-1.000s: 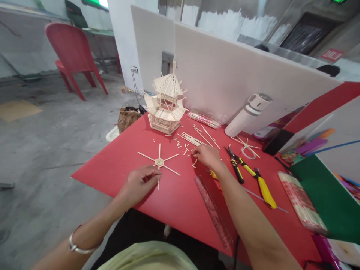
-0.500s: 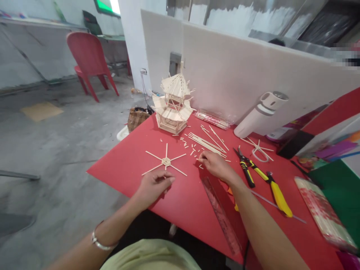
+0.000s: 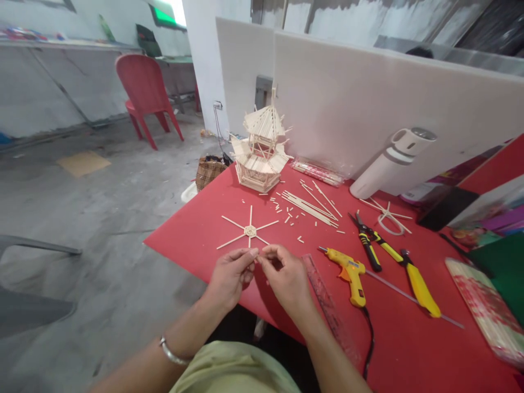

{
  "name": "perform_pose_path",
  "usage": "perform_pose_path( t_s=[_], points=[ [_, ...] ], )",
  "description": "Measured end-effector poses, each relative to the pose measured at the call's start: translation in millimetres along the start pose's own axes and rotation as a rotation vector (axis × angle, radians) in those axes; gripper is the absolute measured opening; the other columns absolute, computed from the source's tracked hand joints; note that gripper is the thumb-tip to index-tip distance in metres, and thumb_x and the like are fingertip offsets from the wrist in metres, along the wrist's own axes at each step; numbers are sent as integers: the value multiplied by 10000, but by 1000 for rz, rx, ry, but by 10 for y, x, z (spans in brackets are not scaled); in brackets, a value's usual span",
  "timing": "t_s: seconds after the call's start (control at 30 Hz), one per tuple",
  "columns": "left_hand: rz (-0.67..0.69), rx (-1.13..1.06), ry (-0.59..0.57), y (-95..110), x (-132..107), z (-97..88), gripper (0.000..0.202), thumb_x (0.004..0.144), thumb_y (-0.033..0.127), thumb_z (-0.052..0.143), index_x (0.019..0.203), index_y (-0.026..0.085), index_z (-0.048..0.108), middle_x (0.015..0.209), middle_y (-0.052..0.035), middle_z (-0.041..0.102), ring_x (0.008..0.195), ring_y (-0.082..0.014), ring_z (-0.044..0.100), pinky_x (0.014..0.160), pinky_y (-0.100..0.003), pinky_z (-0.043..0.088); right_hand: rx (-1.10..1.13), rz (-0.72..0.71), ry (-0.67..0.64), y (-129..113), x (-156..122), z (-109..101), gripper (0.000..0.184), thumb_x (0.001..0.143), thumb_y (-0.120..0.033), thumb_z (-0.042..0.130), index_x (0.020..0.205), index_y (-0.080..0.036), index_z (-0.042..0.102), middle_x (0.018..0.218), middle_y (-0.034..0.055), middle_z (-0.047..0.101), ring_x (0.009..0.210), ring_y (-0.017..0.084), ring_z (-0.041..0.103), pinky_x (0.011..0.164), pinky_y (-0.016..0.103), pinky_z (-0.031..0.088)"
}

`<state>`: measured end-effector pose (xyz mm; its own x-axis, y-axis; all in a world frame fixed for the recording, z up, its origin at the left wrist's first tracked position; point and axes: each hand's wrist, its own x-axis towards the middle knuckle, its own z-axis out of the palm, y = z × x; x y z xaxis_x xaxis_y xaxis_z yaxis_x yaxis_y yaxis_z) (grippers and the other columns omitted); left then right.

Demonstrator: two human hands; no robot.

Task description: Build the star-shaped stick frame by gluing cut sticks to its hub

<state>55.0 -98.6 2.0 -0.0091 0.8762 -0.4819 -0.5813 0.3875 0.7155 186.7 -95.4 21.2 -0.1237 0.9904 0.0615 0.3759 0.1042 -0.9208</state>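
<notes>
My left hand [image 3: 232, 274] and my right hand [image 3: 285, 277] meet above the front edge of the red table, fingertips together. Both are closed in a pinch on what looks like a short piece of wooden stick [image 3: 257, 258], mostly covered by the fingers. Just beyond them a six-armed star of sticks [image 3: 250, 231] lies flat, with a small hexagonal hub. Short cut stick pieces [image 3: 288, 216] and longer sticks [image 3: 310, 208] are scattered farther back. Behind stands a two-tiered pagoda model [image 3: 264, 150] built of sticks.
Right of my hands lie a clear ruler [image 3: 323, 297], a yellow glue gun [image 3: 347, 273] with its cord, and yellow-black cutters [image 3: 370, 240]. A white flask [image 3: 393, 164] leans near the white partition [image 3: 347, 103]. Packed sticks [image 3: 483, 305] lie at the right edge.
My right hand has come from the scattered stick pieces to my left hand, uncovering the glue gun. Both hands now touch at the fingertips. The view has shifted slightly left.
</notes>
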Motion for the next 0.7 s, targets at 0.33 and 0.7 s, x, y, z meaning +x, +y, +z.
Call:
perform_pose_path(
  t_s=[0.33,0.7],
  points=[
    [-3,87,121,266,96,-287,122,746,127,738,828,109,650,647,-57,694,479,-99,618,437,-161,481,-947,151,437,381,-536,-1094,443,902,-557,396,1059,-243,666,1102,93,698,955,277,646,771,372,464],
    [-117,160,76,377,171,-239,103,795,135,675,711,93,633,580,-35,622,418,-79,546,362,-162,433,-790,567,259,1063,-528,-1542,643,714,-771,487,1003,-224,661,976,115,720,860,296,679,668,347,471]
  ],
)
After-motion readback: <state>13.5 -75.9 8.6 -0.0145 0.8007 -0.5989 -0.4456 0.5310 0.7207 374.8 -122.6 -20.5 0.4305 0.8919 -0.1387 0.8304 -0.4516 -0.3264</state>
